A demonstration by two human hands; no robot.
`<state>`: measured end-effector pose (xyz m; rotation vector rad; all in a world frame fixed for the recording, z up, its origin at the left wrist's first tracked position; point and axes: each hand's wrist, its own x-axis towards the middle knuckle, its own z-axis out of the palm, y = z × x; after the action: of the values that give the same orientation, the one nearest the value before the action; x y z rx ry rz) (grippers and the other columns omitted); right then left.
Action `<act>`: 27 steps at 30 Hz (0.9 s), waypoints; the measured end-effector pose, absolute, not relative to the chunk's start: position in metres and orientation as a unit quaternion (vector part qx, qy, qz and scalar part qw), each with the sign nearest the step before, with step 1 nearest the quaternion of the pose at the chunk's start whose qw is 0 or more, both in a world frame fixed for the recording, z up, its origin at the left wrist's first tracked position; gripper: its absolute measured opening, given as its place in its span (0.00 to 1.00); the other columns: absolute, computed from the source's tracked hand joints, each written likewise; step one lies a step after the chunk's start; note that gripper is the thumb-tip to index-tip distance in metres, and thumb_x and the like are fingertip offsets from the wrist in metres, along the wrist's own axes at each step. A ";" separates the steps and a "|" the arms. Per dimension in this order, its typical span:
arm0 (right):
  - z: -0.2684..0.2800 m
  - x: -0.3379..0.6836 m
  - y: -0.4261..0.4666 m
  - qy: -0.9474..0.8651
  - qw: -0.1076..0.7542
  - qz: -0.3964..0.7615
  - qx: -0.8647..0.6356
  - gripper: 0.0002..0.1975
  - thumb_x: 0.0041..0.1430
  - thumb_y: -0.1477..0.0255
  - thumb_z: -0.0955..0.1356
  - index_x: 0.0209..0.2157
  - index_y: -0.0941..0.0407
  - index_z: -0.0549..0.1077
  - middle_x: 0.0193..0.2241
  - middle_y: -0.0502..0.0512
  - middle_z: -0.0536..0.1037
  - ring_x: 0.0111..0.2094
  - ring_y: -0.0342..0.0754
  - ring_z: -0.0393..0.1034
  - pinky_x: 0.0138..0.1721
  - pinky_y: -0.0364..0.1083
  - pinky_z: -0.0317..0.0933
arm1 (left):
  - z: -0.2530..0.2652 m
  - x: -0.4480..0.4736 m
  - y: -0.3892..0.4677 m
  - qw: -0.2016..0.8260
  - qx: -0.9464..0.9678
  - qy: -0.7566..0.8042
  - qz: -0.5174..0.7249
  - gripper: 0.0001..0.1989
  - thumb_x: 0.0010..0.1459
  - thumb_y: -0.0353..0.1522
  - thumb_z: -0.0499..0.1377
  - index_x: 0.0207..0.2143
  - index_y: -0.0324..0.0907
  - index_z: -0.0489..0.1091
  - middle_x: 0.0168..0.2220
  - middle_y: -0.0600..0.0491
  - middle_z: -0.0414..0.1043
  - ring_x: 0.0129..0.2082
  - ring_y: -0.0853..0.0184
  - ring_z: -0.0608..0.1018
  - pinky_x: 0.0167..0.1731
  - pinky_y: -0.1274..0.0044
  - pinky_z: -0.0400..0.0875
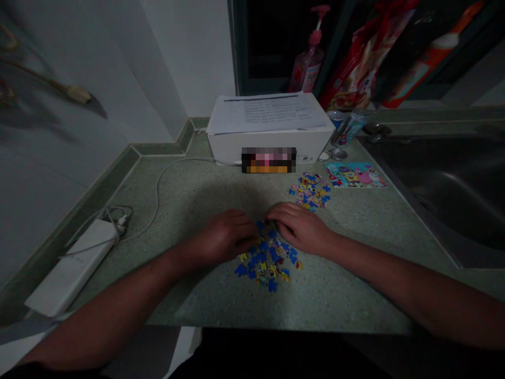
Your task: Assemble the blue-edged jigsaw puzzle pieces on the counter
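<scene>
Left hand (225,235) and right hand (300,227): palms down, fingers curled, touching puzzle pieces (268,260) heaped between them; grip indiscernible. Second pile (311,190) beyond right hand.

You find no text you can actually read here. The sheet (268,111) on top of the white box (270,145) carries rows of printed lines, all too small and dim for you to make out. A small dark mark sits on the box front at its right end; you cannot decipher it. A blurred patch covers the middle of that front. The can (349,129), the pump bottle (307,66) and the red bag (357,63) show coloured print, none of it legible to you.
</scene>
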<state>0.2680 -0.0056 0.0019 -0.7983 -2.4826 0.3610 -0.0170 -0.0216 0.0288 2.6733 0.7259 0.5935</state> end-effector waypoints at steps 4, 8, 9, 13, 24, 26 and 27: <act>0.001 0.268 -0.006 -0.911 0.253 0.126 -0.300 0.18 0.71 0.79 0.62 0.55 0.55 0.79 0.49 0.60 0.86 0.52 0.55 0.80 0.54 0.57 0.75 | 0.022 -0.011 -0.026 0.153 0.937 0.231 0.213 0.12 0.78 0.35 0.58 0.39 0.43 0.78 0.35 0.52 0.79 0.36 0.65 0.79 0.42 0.70 0.73; 0.001 0.267 -0.006 -0.911 0.250 0.133 -0.301 0.19 0.71 0.79 0.62 0.55 0.55 0.79 0.50 0.60 0.86 0.53 0.56 0.79 0.55 0.58 0.74 | 0.020 -0.004 -0.035 0.142 0.945 0.199 0.215 0.12 0.78 0.35 0.58 0.40 0.43 0.78 0.36 0.52 0.80 0.36 0.64 0.79 0.41 0.70 0.73; 0.001 0.267 -0.006 -0.911 0.249 0.137 -0.300 0.19 0.70 0.79 0.63 0.55 0.54 0.79 0.50 0.60 0.86 0.54 0.56 0.79 0.56 0.58 0.74 | 0.019 -0.002 -0.037 0.136 0.948 0.191 0.215 0.13 0.78 0.35 0.57 0.40 0.43 0.78 0.36 0.52 0.81 0.36 0.64 0.80 0.41 0.70 0.73; 0.001 0.267 -0.005 -0.909 0.247 0.144 -0.303 0.19 0.70 0.79 0.63 0.55 0.54 0.79 0.50 0.60 0.86 0.53 0.56 0.79 0.56 0.59 0.73 | 0.017 0.000 -0.039 0.112 0.950 0.188 0.223 0.14 0.79 0.36 0.56 0.40 0.43 0.77 0.36 0.52 0.80 0.37 0.64 0.80 0.42 0.70 0.73; 0.001 0.268 -0.005 -0.908 0.246 0.139 -0.308 0.20 0.69 0.79 0.62 0.56 0.55 0.79 0.51 0.62 0.85 0.54 0.56 0.78 0.57 0.59 0.73 | 0.021 -0.006 -0.032 0.083 0.927 0.258 0.260 0.12 0.77 0.35 0.58 0.38 0.44 0.75 0.34 0.54 0.77 0.33 0.64 0.77 0.40 0.69 0.72; 0.001 0.268 -0.005 -0.908 0.248 0.140 -0.308 0.20 0.69 0.79 0.62 0.56 0.56 0.79 0.50 0.62 0.85 0.54 0.56 0.78 0.57 0.59 0.73 | 0.019 -0.005 -0.032 0.087 0.928 0.253 0.258 0.11 0.77 0.35 0.58 0.39 0.44 0.75 0.35 0.54 0.78 0.34 0.64 0.77 0.41 0.69 0.73; 0.000 0.268 -0.005 -0.907 0.250 0.141 -0.309 0.20 0.69 0.79 0.62 0.56 0.56 0.78 0.50 0.62 0.85 0.54 0.57 0.78 0.57 0.59 0.73 | 0.019 -0.004 -0.032 0.088 0.930 0.248 0.257 0.10 0.77 0.35 0.58 0.40 0.44 0.76 0.35 0.54 0.78 0.35 0.64 0.78 0.42 0.69 0.73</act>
<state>0.2680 -0.0048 0.0004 -0.8401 -2.4699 0.3845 -0.0044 -0.0316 0.0189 2.7674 0.7390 0.7643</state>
